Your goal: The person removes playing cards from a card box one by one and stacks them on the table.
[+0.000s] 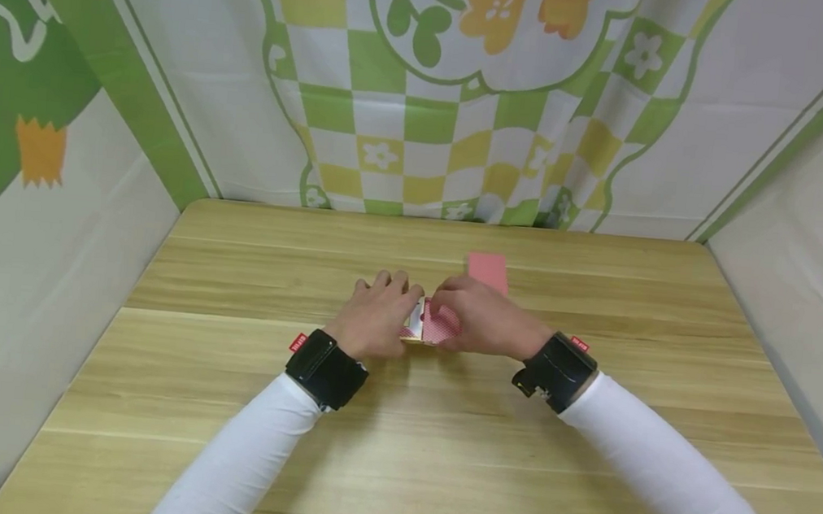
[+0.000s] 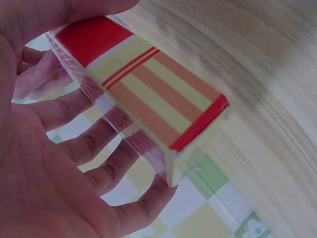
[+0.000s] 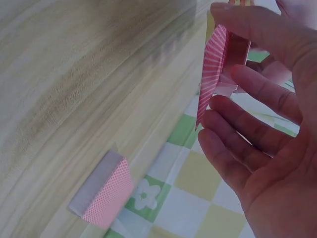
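In the head view my left hand (image 1: 375, 317) grips a small playing-card box (image 1: 415, 321). The left wrist view shows this card box (image 2: 148, 91) with a red and cream striped side, between the thumb and the curled fingers. My right hand (image 1: 488, 318) is close on its right. In the right wrist view its thumb and fingers hold a flat pink-patterned piece (image 3: 213, 72) at the box; whether this is a flap or a card I cannot tell. Behind the right hand a stack of pink-backed cards (image 1: 487, 270) lies on the table.
The wooden table (image 1: 221, 420) ends at the back against a green, yellow and white patterned curtain (image 1: 431, 120). Pale fabric walls (image 1: 812, 210) stand at both sides. A black band (image 1: 559, 372) is strapped round each wrist, over white sleeves.
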`<state>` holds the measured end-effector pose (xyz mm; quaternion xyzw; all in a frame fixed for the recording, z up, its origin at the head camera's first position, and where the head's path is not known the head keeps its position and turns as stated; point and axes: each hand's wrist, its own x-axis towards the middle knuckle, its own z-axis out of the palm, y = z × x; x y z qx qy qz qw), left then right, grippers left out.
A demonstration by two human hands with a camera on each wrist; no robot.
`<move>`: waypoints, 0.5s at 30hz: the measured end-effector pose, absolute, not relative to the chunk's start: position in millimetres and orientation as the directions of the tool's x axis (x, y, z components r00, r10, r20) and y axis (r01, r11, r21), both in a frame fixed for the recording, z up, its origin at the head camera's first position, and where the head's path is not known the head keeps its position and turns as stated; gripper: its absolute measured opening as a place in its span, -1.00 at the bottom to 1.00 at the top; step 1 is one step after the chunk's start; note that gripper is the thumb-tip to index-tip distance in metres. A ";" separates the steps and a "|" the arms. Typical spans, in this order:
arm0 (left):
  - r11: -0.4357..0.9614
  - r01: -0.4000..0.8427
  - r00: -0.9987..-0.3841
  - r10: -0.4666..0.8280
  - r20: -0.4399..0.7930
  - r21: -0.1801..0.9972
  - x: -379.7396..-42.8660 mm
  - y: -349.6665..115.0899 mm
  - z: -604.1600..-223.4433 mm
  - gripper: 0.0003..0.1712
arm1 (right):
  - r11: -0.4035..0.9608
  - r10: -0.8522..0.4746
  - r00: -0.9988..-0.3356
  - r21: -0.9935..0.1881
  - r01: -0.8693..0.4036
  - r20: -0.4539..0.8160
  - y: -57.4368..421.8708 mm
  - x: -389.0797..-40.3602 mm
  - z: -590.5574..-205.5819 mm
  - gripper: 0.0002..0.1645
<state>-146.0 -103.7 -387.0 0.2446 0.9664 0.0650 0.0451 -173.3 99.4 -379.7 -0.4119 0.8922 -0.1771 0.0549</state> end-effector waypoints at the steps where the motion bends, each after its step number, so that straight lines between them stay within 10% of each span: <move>1: 0.872 0.467 -0.877 0.478 -0.053 0.148 -146.0 -103.6 -386.9 -0.20 | 0.599 -0.753 -0.656 -0.364 -0.713 0.047 99.1 -173.6 -380.0 -0.47; 15: 0.874 0.457 -0.879 0.472 -0.062 0.165 -147.1 -104.9 -387.0 -0.18 | 0.605 -0.752 -0.659 -0.369 -0.706 0.027 114.2 -176.5 -379.9 -0.52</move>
